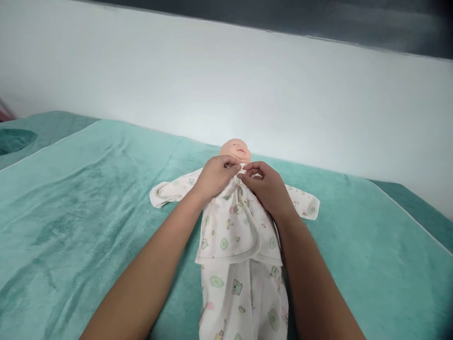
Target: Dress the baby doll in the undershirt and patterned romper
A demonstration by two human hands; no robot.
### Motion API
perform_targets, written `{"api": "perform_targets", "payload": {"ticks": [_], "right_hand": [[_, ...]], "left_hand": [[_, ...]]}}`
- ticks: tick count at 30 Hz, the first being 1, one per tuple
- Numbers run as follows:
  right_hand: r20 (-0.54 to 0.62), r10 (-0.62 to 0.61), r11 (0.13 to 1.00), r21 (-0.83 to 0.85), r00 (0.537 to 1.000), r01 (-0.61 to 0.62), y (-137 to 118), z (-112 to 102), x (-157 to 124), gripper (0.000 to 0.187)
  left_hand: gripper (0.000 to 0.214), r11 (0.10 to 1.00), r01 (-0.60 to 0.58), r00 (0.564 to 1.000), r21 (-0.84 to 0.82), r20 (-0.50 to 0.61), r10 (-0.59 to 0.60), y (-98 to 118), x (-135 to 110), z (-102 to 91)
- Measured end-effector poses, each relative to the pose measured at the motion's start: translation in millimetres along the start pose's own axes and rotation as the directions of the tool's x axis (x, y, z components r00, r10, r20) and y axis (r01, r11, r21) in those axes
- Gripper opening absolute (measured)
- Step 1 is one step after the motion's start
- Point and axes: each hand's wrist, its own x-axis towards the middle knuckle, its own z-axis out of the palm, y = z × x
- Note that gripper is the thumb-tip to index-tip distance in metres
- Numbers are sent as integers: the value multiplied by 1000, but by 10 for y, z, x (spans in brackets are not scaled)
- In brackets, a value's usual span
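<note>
A baby doll (pixel 235 149) lies on its back, dressed in a white printed baby jacket (pixel 230 236) and matching trousers (pixel 240 297). My left hand (pixel 219 175) pinches the jacket's collar edge just under the doll's chin. Facing it, my right hand (pixel 264 184) grips the other side of the neckline between thumb and fingers. Below my hands the front flaps overlap, with a fastener (pixel 242 204) showing at mid-chest. Both sleeves spread out sideways, their cuffs flat on the cover. My fingers partly hide the collar.
A turquoise plush cover (pixel 106 226) with wrinkles on its left side lies under the doll. Behind it rises a white wall (pixel 226 85) with a dark band (pixel 318 23) above. A darker green fold (pixel 17 140) lies at the far left.
</note>
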Motion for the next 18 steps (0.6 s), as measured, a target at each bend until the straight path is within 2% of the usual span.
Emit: {"api": "perform_targets", "payload": {"ticks": [3,8,11,13,18], "right_hand": [[-7,8,1000,14,1000,-8,14,-4,6,28],[15,31,999,31,999,-31,32,-26,12,28],[26,20,998,55,999,-22,56,-33,15,28],[36,22,996,85,999,-25,71,-33,16,28],[38,34,991,127,999,-39,78,-32,13,29]], "left_hand": [[18,994,64,998,-89,10,-64,-14,3,5],[14,982,89,996,-166,13,-88,-26,-10,12],[23,972,125,992,-201,16,-124,-41,-18,7],[24,986,93,995,-135,-11,-96,-55,-12,9],[18,986,-28,992,163,-115,48,-75,24,42]]}}
